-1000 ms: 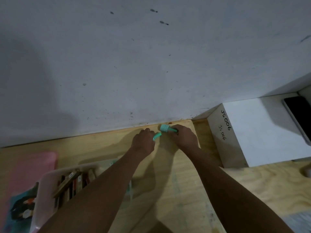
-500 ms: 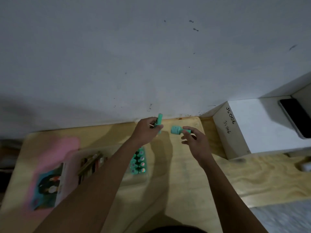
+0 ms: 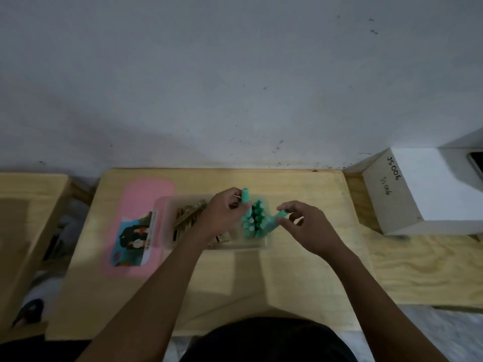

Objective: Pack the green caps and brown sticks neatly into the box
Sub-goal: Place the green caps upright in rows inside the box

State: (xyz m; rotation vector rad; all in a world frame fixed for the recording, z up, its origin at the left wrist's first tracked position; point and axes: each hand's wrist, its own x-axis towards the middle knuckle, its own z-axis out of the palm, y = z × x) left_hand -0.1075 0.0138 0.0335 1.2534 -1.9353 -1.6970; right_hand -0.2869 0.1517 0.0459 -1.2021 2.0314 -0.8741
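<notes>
A translucent box [image 3: 167, 205] sits mid-table. Brown sticks [image 3: 188, 217] lie in its left half, and several green caps [image 3: 252, 222] stand packed in its right half. My left hand [image 3: 222, 214] hovers over the box middle, pinching one green cap [image 3: 245, 196] upright above the packed caps. My right hand [image 3: 304, 227] is at the box's right side, holding another green cap [image 3: 273, 220] tilted down against the packed group. The box's near wall is partly hidden by my left forearm.
A pink lid with a picture label [image 3: 136, 231] lies left of the box on the wooden table [image 3: 300, 270]. A white box marked JS006 [image 3: 407, 192] stands at the right against the wall, with a dark phone [image 3: 475, 163] on it. A second wooden surface [image 3: 28, 205] is at far left.
Both hands came back from the table's far edge near the wall to over the box, each carrying a green cap. The right hand's cap now touches the packed caps.
</notes>
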